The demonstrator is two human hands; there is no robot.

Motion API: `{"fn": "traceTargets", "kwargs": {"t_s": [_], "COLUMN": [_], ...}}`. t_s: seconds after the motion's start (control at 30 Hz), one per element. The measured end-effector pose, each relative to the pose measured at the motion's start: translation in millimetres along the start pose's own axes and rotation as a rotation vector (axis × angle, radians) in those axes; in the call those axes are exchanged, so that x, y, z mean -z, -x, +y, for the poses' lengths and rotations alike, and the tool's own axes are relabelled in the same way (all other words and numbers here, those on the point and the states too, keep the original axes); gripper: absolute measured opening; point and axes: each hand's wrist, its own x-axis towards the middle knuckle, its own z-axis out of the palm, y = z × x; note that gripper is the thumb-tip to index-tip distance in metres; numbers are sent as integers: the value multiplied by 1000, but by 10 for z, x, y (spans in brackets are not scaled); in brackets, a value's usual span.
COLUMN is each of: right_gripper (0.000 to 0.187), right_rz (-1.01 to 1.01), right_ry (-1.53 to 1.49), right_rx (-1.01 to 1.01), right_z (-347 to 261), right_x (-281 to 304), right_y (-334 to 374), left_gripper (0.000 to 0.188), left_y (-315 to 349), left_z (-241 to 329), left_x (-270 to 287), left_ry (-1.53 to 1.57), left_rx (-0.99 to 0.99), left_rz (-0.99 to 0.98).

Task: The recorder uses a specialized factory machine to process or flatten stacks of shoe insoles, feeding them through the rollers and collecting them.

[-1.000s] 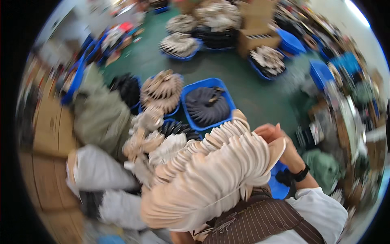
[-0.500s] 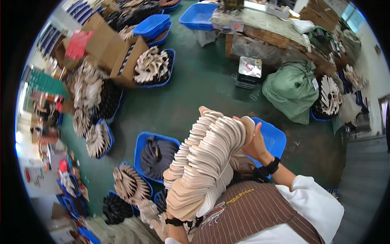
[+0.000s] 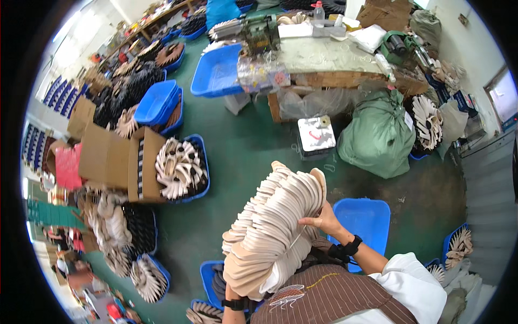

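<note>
A long, curved stack of beige insoles (image 3: 280, 210) is held up between my hands, in front of my striped brown apron (image 3: 313, 286). Thin string runs across its right side. My right hand (image 3: 329, 221) presses against the right end, its thumb laid over the insole edges and the other fingers partly hidden behind. At the lower left end, my left hand (image 3: 233, 294) bears the stack; the insoles cover most of its fingers. Dark bands circle both wrists. Just beyond my right forearm, a blue plastic bin (image 3: 362, 216) stands on the floor.
Blue bins of insoles, one by an open cardboard box (image 3: 102, 162), line the left. Ahead, a worktable (image 3: 329, 56) carries a sewing machine (image 3: 260, 35). Before it stand a green sack (image 3: 377, 135) and a black box with a white top (image 3: 317, 135). Green floor (image 3: 237, 146) lies between.
The view has shifted, showing more of the worktable and left-hand bins. My right hand has slid from the stack's upper end down to its side, thumb now across the insoles.
</note>
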Motion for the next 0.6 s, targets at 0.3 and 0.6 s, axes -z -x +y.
{"fn": "traceTargets", "kwargs": {"t_s": [0.3,0.6], "right_gripper": [116,86], "right_rz": [389,642], "right_ry": [226,553], "right_rx": [376,672], "right_z": [-1258,-2045], "right_x": [941,2497], "right_y": [-2351,-5080], "left_gripper": [53,51], "left_y": [-5145,-8528], "left_z": [2,156], "left_x": [-801,-3118], "left_ry": [-160,-388], "left_rx": [-238,-332], "left_rz": [-56,-3]}}
